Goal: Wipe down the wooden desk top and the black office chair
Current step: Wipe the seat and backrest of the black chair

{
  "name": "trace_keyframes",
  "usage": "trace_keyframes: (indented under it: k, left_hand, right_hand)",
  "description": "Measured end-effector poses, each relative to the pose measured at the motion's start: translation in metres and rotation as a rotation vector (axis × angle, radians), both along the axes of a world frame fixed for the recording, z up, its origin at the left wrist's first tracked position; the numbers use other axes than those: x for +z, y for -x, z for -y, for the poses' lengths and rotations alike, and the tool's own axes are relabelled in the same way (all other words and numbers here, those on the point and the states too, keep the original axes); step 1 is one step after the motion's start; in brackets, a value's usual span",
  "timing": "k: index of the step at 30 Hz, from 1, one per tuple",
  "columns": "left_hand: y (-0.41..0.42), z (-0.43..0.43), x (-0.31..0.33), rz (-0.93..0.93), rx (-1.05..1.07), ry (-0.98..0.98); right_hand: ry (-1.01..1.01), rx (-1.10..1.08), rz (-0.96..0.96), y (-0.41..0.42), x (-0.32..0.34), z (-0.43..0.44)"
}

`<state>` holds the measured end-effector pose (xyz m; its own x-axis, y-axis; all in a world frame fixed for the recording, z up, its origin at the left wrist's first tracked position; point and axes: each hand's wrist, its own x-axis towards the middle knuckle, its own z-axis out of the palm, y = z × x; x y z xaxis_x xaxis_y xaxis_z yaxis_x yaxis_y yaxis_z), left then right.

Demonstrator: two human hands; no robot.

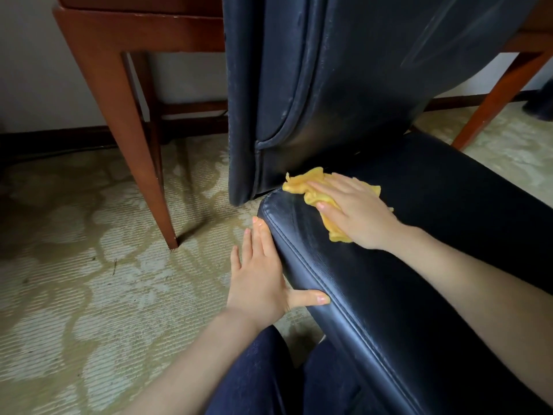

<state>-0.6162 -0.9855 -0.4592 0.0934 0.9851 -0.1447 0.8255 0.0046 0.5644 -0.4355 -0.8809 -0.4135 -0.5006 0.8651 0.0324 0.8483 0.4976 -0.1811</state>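
While right hand [359,215] presses flat atop cloth [299,183] | left hand [258,281] spread against chair seat [374,310]

Cloth [311,187] on chair seat [449,205], desk [119,85] behind.

A carpeted office-like room. A black leather office chair [344,70] stands beside a wooden desk [119,100]. Patterned carpet [74,280] lies under the desk.

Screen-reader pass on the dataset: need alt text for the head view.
A person's right hand presses a yellow cloth flat onto the black office chair's seat, near the base of the backrest. The left hand rests with straight fingers against the seat's side edge, thumb on top. Wooden desk legs stand behind on patterned carpet.
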Motion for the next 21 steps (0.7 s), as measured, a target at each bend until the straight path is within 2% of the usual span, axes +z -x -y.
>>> trace_keyframes:
  k: [3, 6, 16, 19, 21]
  left_hand:
    - [0.0, -0.002, 0.0, -0.011, -0.014, -0.007]
    - [0.0, -0.005, 0.0, -0.005, -0.019, -0.009]
    - [0.003, -0.008, -0.005, -0.018, -0.011, -0.064]
    - [0.003, -0.007, -0.005, -0.046, -0.002, -0.076]
    - [0.004, -0.007, -0.007, 0.034, -0.018, -0.08]
  right_hand:
    - [-0.059, -0.098, -0.006, 0.029, -0.007, -0.023]
    - [-0.063, -0.094, -0.04, 0.035, -0.01, -0.032]
    - [0.008, 0.359, 0.065, 0.039, -0.001, 0.004]
    - [0.001, 0.416, 0.085, 0.026, 0.001, 0.028]
    - [0.006, 0.413, 0.074, 0.013, 0.002, 0.045]
